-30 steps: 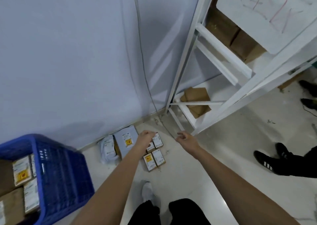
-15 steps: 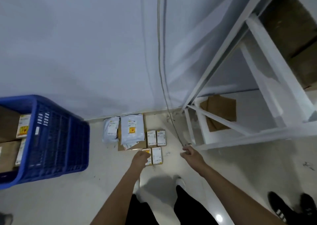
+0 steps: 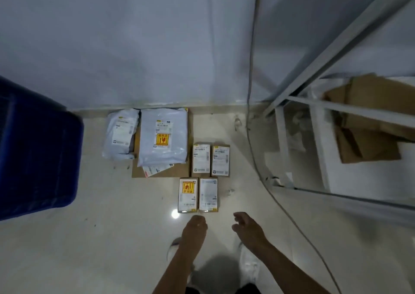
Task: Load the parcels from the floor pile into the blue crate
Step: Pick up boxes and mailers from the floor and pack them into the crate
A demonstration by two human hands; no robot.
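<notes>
Head view: both hands hang empty over small brown cardboard parcels [image 3: 198,195] on the floor by the wall.
Left hand [image 3: 194,226] and right hand [image 3: 247,225], fingers loosely curled, could fumble two adjoining boxes; blue plastic crate [image 3: 38,150] stands well left.

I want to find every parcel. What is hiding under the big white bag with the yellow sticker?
Under the big white bag lies a flat brown cardboard piece, showing along its right and near edges, and a white label pokes out. Anything else beneath is covered.

Four small boxes [image 3: 201,160], two poly mailers [image 3: 162,136] (one crate [image 3: 33,154])
</notes>
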